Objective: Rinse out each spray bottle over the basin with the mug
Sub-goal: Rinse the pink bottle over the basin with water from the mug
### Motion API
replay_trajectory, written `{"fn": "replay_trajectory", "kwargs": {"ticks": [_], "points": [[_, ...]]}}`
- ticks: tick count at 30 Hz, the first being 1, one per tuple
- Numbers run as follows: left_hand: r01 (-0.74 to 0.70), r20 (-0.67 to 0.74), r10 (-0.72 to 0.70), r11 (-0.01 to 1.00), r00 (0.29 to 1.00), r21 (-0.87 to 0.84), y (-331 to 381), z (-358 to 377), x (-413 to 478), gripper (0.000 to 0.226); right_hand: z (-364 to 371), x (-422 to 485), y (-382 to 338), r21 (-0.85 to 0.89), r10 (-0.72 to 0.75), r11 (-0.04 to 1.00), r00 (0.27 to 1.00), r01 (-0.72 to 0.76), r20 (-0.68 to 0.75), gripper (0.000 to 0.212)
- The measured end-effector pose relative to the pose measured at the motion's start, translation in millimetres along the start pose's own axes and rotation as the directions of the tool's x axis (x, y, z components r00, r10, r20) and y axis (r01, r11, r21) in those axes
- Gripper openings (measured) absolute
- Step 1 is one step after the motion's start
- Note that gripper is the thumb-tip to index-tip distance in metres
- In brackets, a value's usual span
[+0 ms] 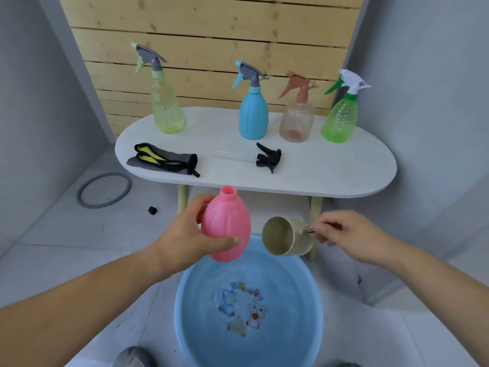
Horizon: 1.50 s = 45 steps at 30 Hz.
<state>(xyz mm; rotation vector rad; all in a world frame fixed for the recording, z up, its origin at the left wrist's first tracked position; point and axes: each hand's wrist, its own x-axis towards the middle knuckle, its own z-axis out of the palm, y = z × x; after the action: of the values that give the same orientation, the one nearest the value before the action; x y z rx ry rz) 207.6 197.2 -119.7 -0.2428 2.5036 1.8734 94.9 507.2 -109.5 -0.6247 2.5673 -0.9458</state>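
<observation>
Pink plastic spray bottle [227, 229], neck up, gripped in our left hand [182, 241] over the round blue basin [176, 305], near its twelve o'clock rim; at the bottle's three o'clock, our right hand [342, 234] pinches the tilted beige mug [289, 238] by its handle, probably to pour.

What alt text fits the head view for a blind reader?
Over a blue basin, the left hand holds an uncapped pink bottle while the right hand holds a tilted beige mug beside it. Four capped spray bottles stand on the white table behind.
</observation>
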Motion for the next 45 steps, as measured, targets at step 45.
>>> {"fn": "replay_trajectory", "kwargs": {"ticks": [45], "points": [[-0.040, 0.039, 0.042, 0.998, 0.998, -0.040, 8.4, 21.2, 14.7, 0.079, -104.8, 69.4, 23.4, 0.250, 0.352, 0.933, 0.515, -0.258, -0.782, 0.050]]}}
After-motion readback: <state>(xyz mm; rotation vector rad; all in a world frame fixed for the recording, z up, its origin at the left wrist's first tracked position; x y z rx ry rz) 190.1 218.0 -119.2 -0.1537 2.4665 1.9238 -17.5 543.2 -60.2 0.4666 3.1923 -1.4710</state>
